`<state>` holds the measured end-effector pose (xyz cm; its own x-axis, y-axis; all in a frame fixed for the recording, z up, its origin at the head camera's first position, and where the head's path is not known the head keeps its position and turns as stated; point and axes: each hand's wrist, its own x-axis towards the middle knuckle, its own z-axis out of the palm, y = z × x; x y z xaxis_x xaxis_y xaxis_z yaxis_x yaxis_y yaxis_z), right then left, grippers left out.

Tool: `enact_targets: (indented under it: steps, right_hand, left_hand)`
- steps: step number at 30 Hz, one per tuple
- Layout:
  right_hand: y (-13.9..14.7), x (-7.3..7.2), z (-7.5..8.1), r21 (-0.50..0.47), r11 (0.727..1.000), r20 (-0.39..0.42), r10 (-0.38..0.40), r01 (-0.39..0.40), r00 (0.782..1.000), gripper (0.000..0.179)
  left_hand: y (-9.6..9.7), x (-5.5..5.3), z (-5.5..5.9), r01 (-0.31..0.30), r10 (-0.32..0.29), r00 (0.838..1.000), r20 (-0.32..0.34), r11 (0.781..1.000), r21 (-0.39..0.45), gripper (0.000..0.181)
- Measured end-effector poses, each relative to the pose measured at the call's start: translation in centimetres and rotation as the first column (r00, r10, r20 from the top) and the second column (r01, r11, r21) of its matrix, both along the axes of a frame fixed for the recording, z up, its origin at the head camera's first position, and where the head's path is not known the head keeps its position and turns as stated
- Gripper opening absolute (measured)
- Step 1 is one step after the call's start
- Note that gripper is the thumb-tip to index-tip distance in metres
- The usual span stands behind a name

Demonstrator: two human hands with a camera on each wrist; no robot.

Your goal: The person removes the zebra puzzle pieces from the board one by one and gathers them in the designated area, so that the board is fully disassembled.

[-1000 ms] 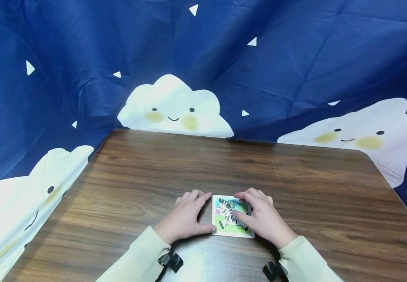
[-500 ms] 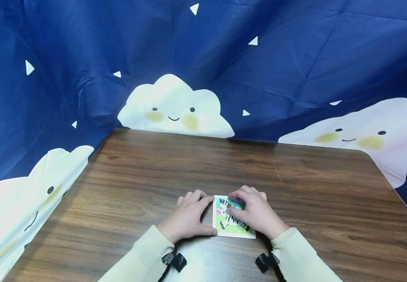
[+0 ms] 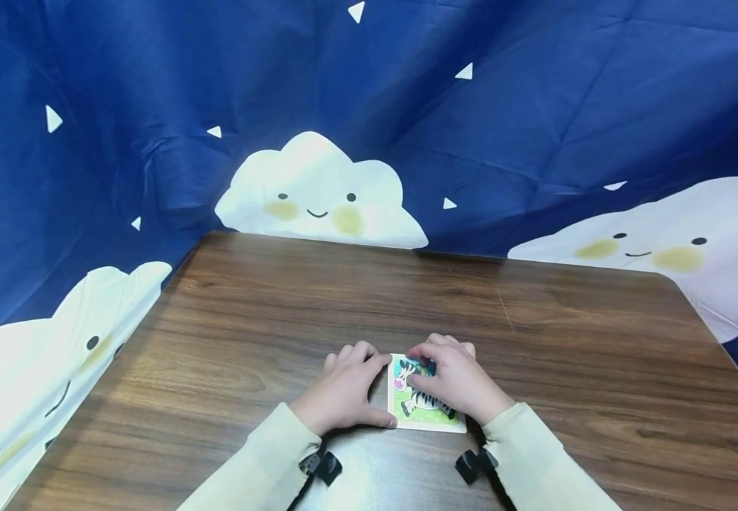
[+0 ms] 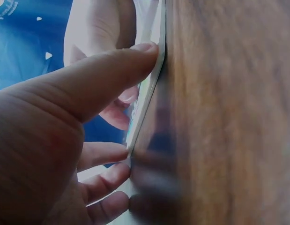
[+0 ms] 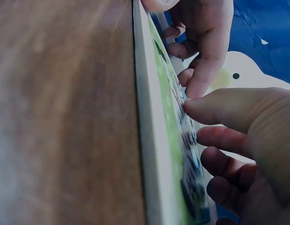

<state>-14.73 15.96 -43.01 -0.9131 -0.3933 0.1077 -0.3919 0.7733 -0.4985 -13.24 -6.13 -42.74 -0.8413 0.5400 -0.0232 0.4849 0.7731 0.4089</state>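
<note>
Zebra board (image 3: 423,406) lay at three o'clock from left grip (image 3: 345,392).
That grip held its nearer edge; right grip (image 3: 460,380) touched its face, pinch unclear.

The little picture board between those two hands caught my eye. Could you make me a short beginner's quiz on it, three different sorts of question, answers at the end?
1. Short answer: Which animal is printed on the picture board?
2. True or false: The thumb of the left hand lies at the board's far right corner.
3. Multiple choice: In the head view, which hand hides the board's far right corner? A) left B) right C) neither

Key:
1. A zebra.
2. False; it lies at the near left corner.
3. B, the right hand.
</note>
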Motion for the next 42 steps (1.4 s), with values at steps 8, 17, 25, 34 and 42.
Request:
enact_targets:
  steps: [8, 17, 25, 34, 42]
  right_hand:
    - [-0.30, -0.81, 0.67, 0.000, 1.000, 0.083, 0.001, -0.001, 0.997, 0.022]
    - [-0.22, -0.69, 0.24, -0.046, 0.998, 0.131, -0.024, 0.030, 0.991, 0.022]
    - [-0.01, -0.40, -0.16, -0.070, 0.998, 0.049, -0.004, 0.008, 0.999, 0.014]
    - [-0.12, -0.50, 0.06, -0.102, 0.994, 0.053, -0.031, 0.036, 0.998, 0.010]
    - [-0.14, -0.65, -0.02, -0.112, 0.992, 0.058, -0.051, 0.057, 0.997, 0.011]
  left_hand:
    - [0.12, -0.20, 0.48, -0.007, 0.007, 1.000, -0.004, 0.999, -0.031, 0.094]
    - [0.21, -0.11, 0.17, -0.012, 0.012, 1.000, -0.001, 0.999, -0.051, 0.095]
    - [0.25, -0.02, 0.03, -0.015, 0.015, 1.000, 0.003, 0.999, -0.045, 0.095]
    - [0.21, -0.03, 0.11, -0.013, 0.013, 1.000, -0.003, 0.999, -0.041, 0.096]
    - [0.18, -0.09, 0.11, -0.011, 0.010, 1.000, -0.012, 0.999, -0.048, 0.096]
